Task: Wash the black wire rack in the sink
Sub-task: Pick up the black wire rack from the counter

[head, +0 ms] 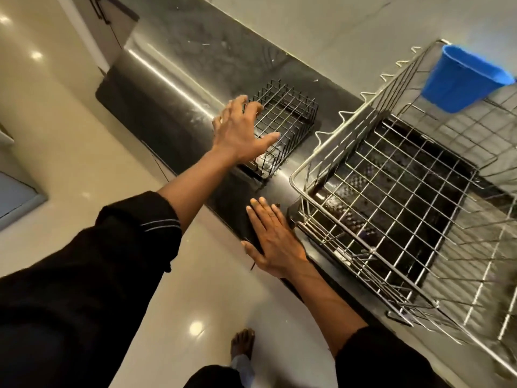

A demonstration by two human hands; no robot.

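Left hand [240,130], fingers spread and grasping nothing, hovers at the black wire rack [288,124] standing on the dark countertop [195,65], while the right hand [275,239] lies flat beside a steel basket [391,197].

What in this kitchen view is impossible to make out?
Head view:
- Black rack: near corner hidden by the left hand; contact unclear.
- Steel basket: cut off by the right edge, blurred there.
- Dark surface under the basket: sink or mat, unclear through the wires.
- Small thing below the left wrist: too small to name.
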